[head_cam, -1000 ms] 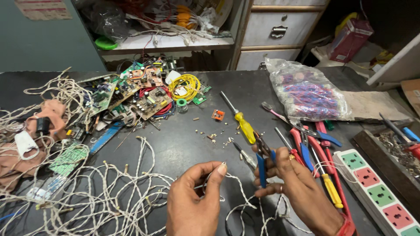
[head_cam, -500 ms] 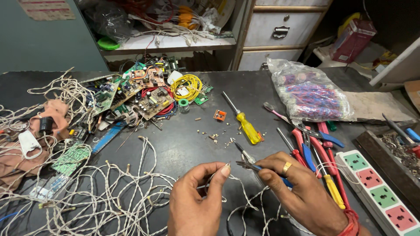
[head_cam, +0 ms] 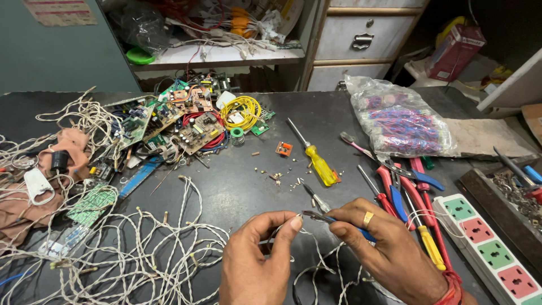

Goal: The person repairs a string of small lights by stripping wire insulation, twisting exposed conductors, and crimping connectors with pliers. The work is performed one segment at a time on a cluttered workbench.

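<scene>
Head view shows our left hand (head_cam: 257, 265) at lower centre pinching the end of a white twisted wire (head_cam: 307, 234) between thumb and forefinger, while our right hand (head_cam: 389, 251) is clenched on blue-handled pliers (head_cam: 333, 219) whose tips meet that wire end just above the dark tabletop (head_cam: 237, 186). To do this well, we judge, we should keep the wire taut and steady, squeeze only lightly so the strands are not cut, and keep the fingertip clear of the tips. A yellow screwdriver (head_cam: 319, 164) lies just beyond, and red-handled tools (head_cam: 406, 189) lie at right.
</scene>
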